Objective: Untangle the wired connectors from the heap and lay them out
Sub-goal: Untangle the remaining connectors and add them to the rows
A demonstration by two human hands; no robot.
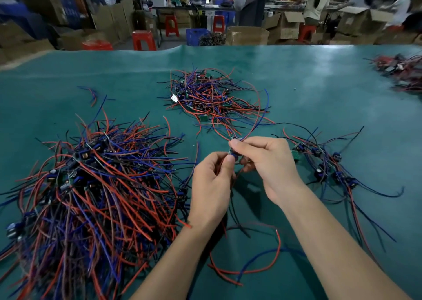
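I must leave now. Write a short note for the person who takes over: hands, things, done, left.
Left hand and right hand both pinch one wired connector above the green mat.
Big heap lies at the left, a smaller heap farther back.
Done: some connectors laid out at the right.
Left: free this one, lay it there, then go on with the heaps.

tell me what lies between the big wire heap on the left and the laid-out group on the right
In the head view, both hands, left and right, pinching one small wired connector above the green mat.
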